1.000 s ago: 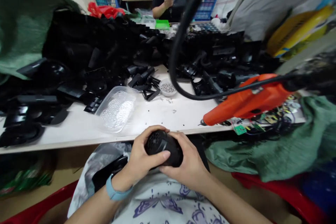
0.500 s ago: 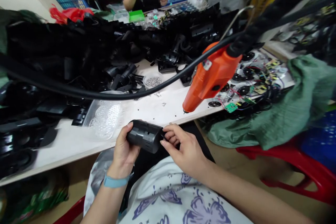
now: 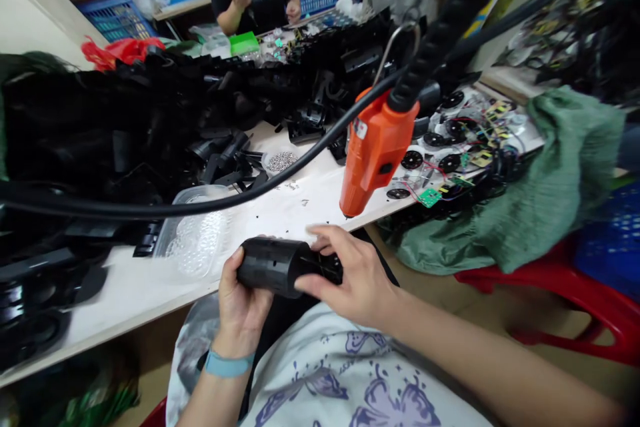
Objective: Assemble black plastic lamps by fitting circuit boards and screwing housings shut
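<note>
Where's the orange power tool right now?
In the head view, the orange power tool hangs right of centre, just above the right hand in the picture and left of the small green circuit board.

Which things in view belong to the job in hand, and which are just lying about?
Likely the job:
black cylinder, held in the left hand
dark piece at its end, by the right hand
orange power tool, perhaps; hanging unheld

Seemingly just lying about:
red plastic
green sheeting
</note>
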A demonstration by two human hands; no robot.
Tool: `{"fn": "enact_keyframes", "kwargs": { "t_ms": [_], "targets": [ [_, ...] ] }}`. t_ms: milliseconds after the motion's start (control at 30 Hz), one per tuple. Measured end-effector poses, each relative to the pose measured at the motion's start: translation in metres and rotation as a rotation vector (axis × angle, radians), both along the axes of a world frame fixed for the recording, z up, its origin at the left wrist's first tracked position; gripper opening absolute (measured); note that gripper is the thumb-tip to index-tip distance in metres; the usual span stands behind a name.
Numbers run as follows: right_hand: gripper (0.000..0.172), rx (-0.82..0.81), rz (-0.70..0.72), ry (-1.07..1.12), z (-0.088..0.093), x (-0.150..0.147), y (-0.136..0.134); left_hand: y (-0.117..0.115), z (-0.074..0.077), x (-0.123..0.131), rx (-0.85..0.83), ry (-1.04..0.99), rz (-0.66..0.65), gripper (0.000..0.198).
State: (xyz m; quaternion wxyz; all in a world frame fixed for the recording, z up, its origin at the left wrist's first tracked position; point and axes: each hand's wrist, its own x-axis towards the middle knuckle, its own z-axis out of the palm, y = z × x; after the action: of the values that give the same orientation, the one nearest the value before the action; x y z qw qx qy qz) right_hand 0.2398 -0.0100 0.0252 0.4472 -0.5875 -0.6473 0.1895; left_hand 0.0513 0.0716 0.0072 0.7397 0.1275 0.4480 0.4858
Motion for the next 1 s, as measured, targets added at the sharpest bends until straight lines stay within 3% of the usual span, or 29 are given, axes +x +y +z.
{"fn": "enact_keyframes", "kwargs": {
  "t_ms": [67,100,200,267,467,667,767,900,1000],
  "targets": [
    [0.097,-0.225,-0.002,0.128,0.009,-0.004,-0.002,-0.005,-0.001,-0.001,0.222,0.024,-0.075,0.042],
    [0.099,-0.287,0.024,0.165,0.011,-0.006,-0.003,-0.008,0.000,-0.002,0.333,0.056,-0.125,0.048],
    [0.075,-0.281,0.092,0.270,0.009,-0.010,-0.007,-0.010,0.006,-0.006,0.609,0.239,-0.277,0.062],
    [0.071,-0.228,0.121,0.325,0.004,-0.011,-0.009,-0.010,0.012,-0.008,0.700,0.372,-0.341,0.063],
    [0.067,-0.141,0.161,0.462,-0.002,-0.010,-0.012,-0.009,0.031,-0.014,0.809,0.448,-0.354,0.048],
    [0.068,-0.158,0.196,0.535,-0.006,-0.007,-0.017,-0.012,0.037,-0.019,0.870,0.508,-0.493,0.056],
    [0.069,-0.160,0.201,0.517,-0.006,-0.007,-0.016,-0.017,0.035,-0.019,0.880,0.547,-0.421,0.042],
    [0.068,-0.147,0.246,0.519,-0.007,-0.007,-0.015,-0.021,0.035,-0.019,0.856,0.539,-0.410,0.037],
    [0.067,-0.135,0.287,0.505,-0.008,-0.007,-0.014,-0.024,0.038,-0.019,0.882,0.599,-0.332,0.031]
  ]
}}
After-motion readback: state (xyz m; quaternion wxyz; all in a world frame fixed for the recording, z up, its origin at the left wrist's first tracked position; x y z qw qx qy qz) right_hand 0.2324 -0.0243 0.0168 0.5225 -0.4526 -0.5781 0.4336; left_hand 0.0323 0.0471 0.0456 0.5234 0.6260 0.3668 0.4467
